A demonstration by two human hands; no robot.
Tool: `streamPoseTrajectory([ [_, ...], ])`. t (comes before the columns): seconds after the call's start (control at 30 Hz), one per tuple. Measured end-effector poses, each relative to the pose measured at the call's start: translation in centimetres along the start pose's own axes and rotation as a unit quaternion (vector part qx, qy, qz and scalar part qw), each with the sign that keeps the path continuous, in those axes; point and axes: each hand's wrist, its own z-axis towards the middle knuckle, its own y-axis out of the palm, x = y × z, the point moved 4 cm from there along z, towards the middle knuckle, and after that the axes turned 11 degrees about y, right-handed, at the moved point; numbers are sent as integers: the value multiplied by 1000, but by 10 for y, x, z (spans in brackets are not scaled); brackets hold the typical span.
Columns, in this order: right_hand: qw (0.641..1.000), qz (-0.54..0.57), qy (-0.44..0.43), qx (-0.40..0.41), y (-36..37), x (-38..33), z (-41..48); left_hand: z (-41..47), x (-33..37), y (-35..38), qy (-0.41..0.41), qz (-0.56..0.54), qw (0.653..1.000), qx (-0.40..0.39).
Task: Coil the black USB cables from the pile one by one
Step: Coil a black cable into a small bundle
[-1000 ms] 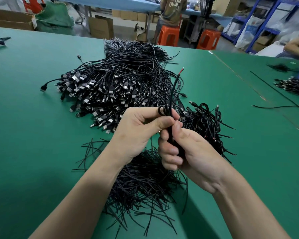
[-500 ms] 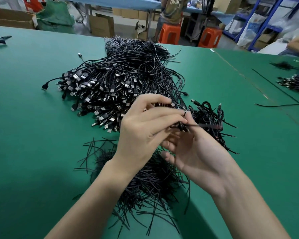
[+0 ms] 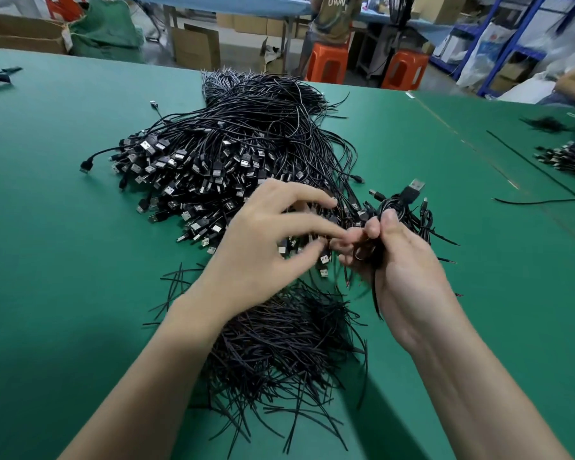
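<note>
Grips one coiled cable (image 3: 389, 207) in the right hand (image 3: 404, 263), fingers curled round its loops, plug end pointing up and far-right, just near of the heap of coiled cables (image 3: 427, 225). Holds the left hand (image 3: 263, 242) slack and empty above the near plug ends of the pile (image 3: 219, 154), index tip reaching right. Puts the left hand nearer the next cable, by judgement, with lengths running off far.

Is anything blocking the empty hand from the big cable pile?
Nothing visible. The left hand is right over the pile of black USB cables; the right hand grips a coiled black cable beside it.
</note>
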Motion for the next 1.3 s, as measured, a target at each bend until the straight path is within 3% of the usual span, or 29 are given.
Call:
streamPoseTrajectory([
  [0.1,995,-97,-18,-29,12,-2,-10,-1,-13,0,-133,-117,984,7],
  [0.17,990,-119,-5,-82,24,0,-17,-2,-12,11,-189,-243,951,-39],
  [0.3,975,-114,50,-185,38,6,-24,-4,-2,19,-222,-449,865,-30],
  [0.4,965,-121,89,-217,37,11,-26,-7,-2,17,-226,-509,830,-44],
  [0.6,954,-122,129,-241,34,11,-27,-9,-7,18,-244,-508,826,15],
  [0.87,959,-54,138,-239,31,13,-27,-7,-9,24,-249,-446,857,65],
  [1.03,971,-162,54,-167,24,11,-25,-7,-13,28,-233,-412,879,57],
  [1.2,977,-165,53,-126,13,15,-23,-10,-22,15,-256,-264,930,-20],
  [1.3,975,-189,53,-100,10,18,-22,-17,-31,7,-254,-91,944,-188],
])
